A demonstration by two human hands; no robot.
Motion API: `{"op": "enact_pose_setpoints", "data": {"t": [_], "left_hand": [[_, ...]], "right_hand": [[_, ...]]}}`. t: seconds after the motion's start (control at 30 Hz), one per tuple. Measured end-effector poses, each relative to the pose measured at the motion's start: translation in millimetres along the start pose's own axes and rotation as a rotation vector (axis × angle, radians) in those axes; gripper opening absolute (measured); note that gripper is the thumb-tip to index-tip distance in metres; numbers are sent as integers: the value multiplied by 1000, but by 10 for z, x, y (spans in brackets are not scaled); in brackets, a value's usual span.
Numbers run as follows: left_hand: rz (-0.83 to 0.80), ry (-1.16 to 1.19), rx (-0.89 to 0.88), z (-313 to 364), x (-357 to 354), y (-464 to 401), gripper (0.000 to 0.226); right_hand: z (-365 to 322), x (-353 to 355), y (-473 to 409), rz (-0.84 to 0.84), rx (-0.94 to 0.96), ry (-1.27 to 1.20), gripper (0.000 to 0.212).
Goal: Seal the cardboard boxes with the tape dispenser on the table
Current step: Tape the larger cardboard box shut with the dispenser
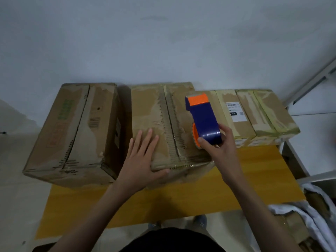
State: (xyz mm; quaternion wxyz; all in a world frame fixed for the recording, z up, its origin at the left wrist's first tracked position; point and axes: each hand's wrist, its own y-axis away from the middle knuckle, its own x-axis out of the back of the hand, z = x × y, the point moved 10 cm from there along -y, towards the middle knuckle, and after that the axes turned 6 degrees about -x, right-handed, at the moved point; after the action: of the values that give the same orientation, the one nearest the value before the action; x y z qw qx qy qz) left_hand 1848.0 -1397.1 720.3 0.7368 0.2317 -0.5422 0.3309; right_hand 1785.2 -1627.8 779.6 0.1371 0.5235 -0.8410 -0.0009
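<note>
A worn middle cardboard box (145, 110) stands on the yellow table (254, 179), its top flaps meeting at a rough centre seam. My left hand (143, 159) lies flat on the box's near left top, fingers straight, thumb along the front edge. My right hand (218, 151) grips a blue and orange tape dispenser (203, 119) over the right flap, near the box's front right corner. A larger box (72, 128) sits to the left. Two smaller taped boxes, one with a white label (234, 113) and one plain (267, 113), sit to the right.
The row of boxes backs onto a pale wall. A grey metal frame (309, 84) and a pale surface stand at the right. White cloth (312, 215) over cardboard lies at the lower right. Bare yellow tabletop runs along the front.
</note>
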Motion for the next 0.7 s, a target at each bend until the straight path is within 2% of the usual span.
{"op": "enact_pose_setpoints", "data": {"t": [0.1, 0.17, 0.47, 0.7], "left_hand": [[32, -6, -19, -40, 22, -170, 110], [45, -14, -23, -82, 35, -319, 111], [47, 19, -35, -207, 142, -1035, 117], [32, -27, -42, -269, 92, -1079, 115]], "right_hand": [[-13, 16, -72, -3, -26, 102, 42], [-41, -11, -158, -6, -26, 105, 37], [-140, -21, -797, 86, -6, 145, 52], [-162, -54, -932, 92, 41, 157, 48]]}}
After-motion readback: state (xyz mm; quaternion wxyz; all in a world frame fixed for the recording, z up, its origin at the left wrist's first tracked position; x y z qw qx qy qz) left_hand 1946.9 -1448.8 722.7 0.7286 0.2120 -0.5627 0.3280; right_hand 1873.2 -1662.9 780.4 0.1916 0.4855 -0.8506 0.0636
